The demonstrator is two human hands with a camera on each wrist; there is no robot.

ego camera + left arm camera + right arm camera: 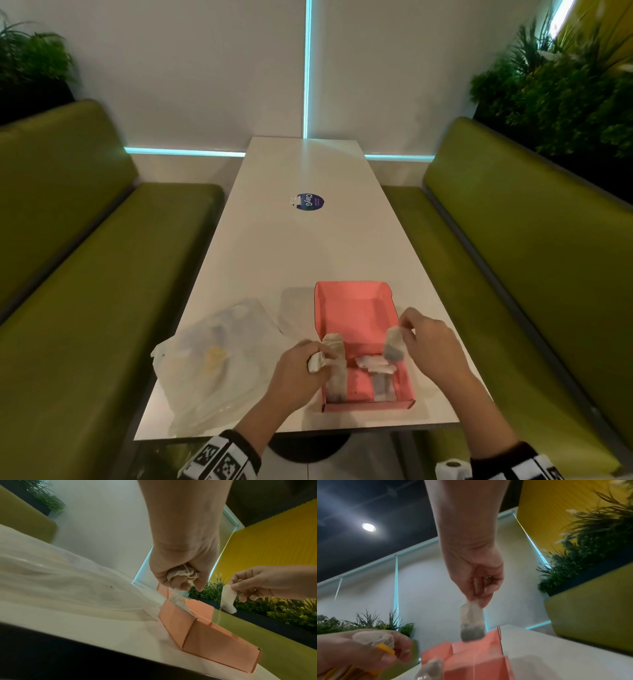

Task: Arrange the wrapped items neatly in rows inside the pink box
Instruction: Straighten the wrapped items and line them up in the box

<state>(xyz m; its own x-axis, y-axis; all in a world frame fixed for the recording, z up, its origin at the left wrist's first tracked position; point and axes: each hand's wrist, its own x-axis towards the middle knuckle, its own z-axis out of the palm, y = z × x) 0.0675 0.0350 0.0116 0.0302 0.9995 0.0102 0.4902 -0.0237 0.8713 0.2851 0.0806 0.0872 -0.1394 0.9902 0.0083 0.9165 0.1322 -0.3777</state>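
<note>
The pink box (356,311) lies open on the white table near its front edge, also seen as the pink box (202,632) and the pink box (471,660). Wrapped tea bags (376,365) lie inside its near half. My left hand (301,359) grips a bunch of wrapped bags (180,573) with strings and yellow tags; one bag (335,353) hangs from it over the box's left wall. My right hand (424,337) pinches the top of a single bag (394,344), also the single bag (471,622), dangling above the box's right side.
A crumpled clear plastic bag (219,359) lies on the table left of the box. A round blue sticker (310,202) sits mid-table. Green benches (85,274) flank both sides. A white roll (452,467) is near my right sleeve.
</note>
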